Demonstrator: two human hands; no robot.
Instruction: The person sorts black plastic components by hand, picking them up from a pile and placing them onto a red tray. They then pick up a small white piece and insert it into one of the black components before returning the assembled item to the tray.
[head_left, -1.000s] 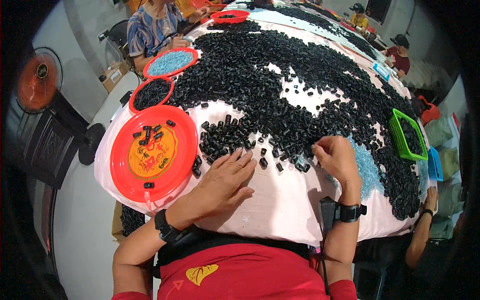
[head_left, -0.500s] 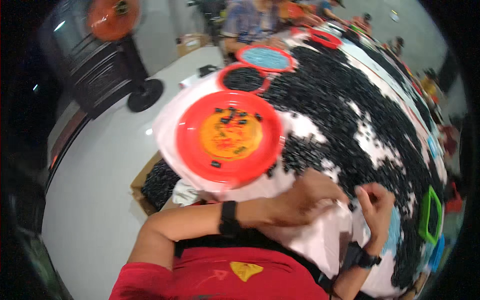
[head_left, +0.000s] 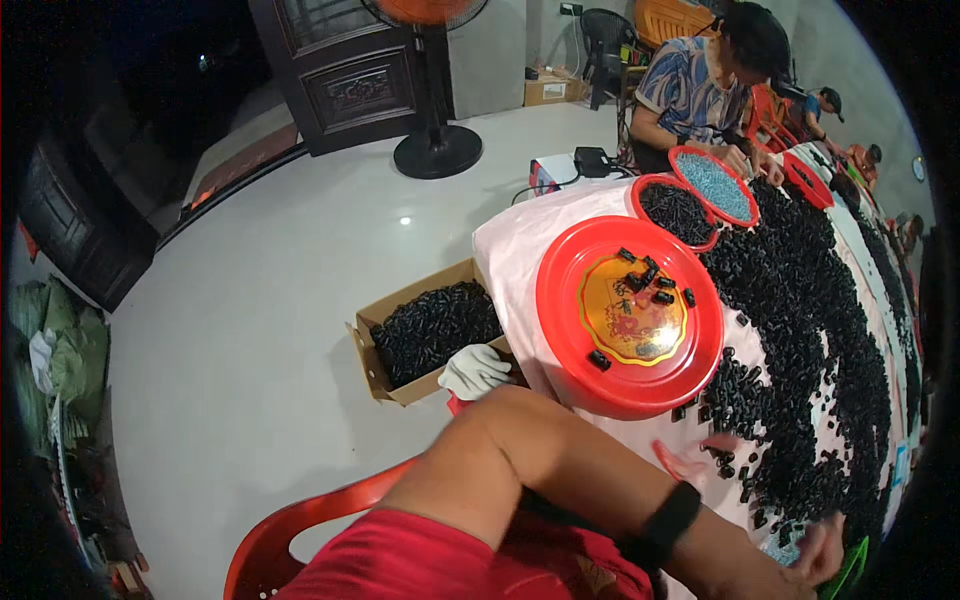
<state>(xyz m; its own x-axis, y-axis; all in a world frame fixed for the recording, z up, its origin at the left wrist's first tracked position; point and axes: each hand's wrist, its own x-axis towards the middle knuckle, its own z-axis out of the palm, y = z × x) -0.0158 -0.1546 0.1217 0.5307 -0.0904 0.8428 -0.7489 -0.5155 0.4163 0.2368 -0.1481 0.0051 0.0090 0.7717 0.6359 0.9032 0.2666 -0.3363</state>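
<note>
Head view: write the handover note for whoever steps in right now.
Left hand: low at the table's near edge, among the loose black pieces, blurred; grip cannot be told.
Right hand: out of view.
Things: red tray on the pink-covered table; a cardboard box of black pieces on the floor, with a white glove beside it.
Done: a few pieces lie in the tray.
Left: most pieces are spread over the table.

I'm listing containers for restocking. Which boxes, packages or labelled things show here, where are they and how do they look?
Open cardboard box: on the floor left of the table, brown, full of small black parts.
Closed cardboard box: far back by the wall, brown, rectangular.
Small white box: on the floor beyond the table, blue and red markings.
No screens or signs visible.
</note>
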